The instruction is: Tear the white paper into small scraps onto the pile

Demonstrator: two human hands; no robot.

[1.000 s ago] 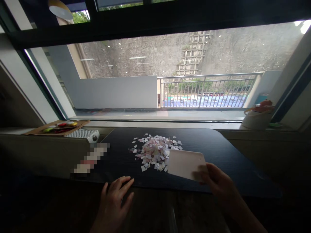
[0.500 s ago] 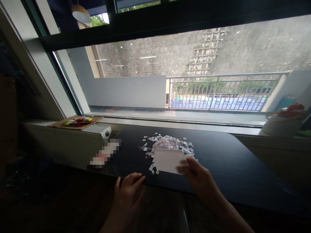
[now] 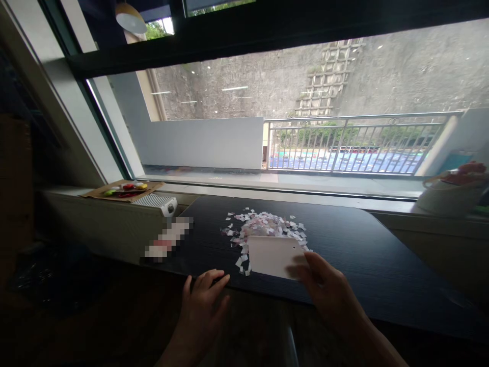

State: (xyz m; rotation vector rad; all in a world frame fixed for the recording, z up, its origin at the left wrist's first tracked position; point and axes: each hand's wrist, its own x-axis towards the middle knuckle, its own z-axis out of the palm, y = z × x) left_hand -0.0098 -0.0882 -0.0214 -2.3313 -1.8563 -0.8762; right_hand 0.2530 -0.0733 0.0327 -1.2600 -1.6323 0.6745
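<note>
My right hand [image 3: 323,275] grips a white flat scraper [image 3: 273,257] by its right end, thumb on top. The scraper is a rectangular sheet with a small hole near its upper right corner. It stands tilted at the near side of a loose pile of small paper scraps [image 3: 263,224] on the dark table [image 3: 344,234]. Several scraps lie loose left of the scraper. My left hand [image 3: 206,295] is at the table's near edge, fingers spread and holding nothing.
At the table's left edge lies a pixelated item [image 3: 168,239]. Beyond it are a white heater [image 3: 158,203] and a brown board [image 3: 114,191] with colourful objects on the sill. A large window [image 3: 244,142] runs behind the table. A dark plastic bag [image 3: 57,285] sits low at left.
The scraper in my right hand has shifted a little to the right and toward me, off the pile's near edge. My left hand stays nearly in place. The view has tilted slightly.
</note>
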